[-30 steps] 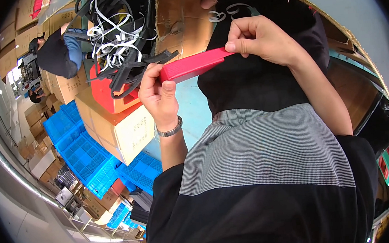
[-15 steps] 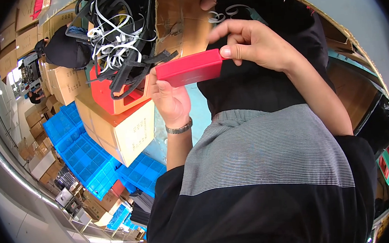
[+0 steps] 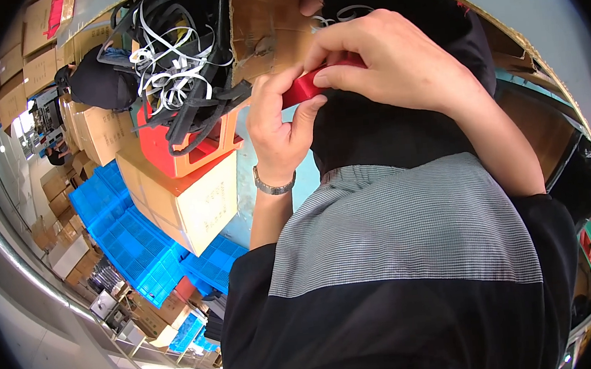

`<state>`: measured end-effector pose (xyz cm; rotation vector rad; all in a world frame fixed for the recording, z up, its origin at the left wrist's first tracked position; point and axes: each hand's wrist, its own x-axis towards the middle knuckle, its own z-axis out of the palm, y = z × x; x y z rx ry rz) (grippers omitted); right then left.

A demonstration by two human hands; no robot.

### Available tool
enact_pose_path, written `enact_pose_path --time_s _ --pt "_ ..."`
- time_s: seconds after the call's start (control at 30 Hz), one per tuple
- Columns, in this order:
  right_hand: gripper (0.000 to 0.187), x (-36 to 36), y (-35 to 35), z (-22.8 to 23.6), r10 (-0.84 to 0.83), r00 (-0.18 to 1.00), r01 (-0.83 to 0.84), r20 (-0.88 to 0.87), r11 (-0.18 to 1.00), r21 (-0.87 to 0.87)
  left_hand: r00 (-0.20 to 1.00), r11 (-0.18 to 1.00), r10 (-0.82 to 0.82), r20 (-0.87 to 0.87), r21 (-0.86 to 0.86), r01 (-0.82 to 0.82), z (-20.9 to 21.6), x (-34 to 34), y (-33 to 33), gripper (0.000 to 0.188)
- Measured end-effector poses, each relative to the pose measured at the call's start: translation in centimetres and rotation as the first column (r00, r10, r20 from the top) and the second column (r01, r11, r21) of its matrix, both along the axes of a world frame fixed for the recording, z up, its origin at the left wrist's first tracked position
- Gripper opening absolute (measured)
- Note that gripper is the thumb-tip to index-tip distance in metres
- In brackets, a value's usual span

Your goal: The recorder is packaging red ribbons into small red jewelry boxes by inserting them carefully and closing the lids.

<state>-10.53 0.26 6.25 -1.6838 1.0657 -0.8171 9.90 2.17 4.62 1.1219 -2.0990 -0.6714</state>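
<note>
Both hands hold a flat red box (image 3: 303, 90) in front of me, above my black-clad lap. My left hand (image 3: 278, 126), with a metal watch (image 3: 274, 184) on its wrist, grips the box's left end between thumb and fingers. From the right, my right hand (image 3: 390, 64) curls over the other end, thumb on the near side and fingers bent across the top. Much of the box is hidden behind the hands and fingers.
At the left, an orange-red plastic stool (image 3: 228, 135) rests on a carton (image 3: 213, 202), with tangled white and black straps (image 3: 173, 76) above it. Blue crates (image 3: 128, 245) stand farther left. A grey tabletop (image 3: 532, 2) curves along the upper right.
My right hand has closed over the box's right end, its raised fingers now bent. The box has turned and is more covered; my left hand has shifted slightly right.
</note>
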Motion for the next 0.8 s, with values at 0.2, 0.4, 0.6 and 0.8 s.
enact_pose_path --time_s 0.2,0.4,0.6,0.8 --pt "0.015 -3.1 1.0 -1.4 -0.179 0.966 0.167 -0.187 0.983 -0.076 0.996 0.993 0.091 0.016 -0.073 -0.089 0.8 0.1 -0.1 0.028" --pt "0.022 -4.1 1.7 -3.4 -0.169 0.958 0.065 0.233 0.916 0.395 0.993 0.998 0.056 -0.104 -0.024 -0.059 0.3 1.0 0.3 0.033" --pt "0.026 -3.5 1.8 -4.9 -0.227 0.894 0.039 0.387 0.898 0.438 0.981 0.998 0.056 -0.185 -0.029 -0.062 0.1 0.8 0.5 0.033" --pt "0.027 -2.8 2.1 -5.5 -0.225 0.889 0.040 0.399 0.906 0.421 0.981 0.994 0.101 -0.166 0.056 -0.093 0.3 0.9 1.2 0.038"
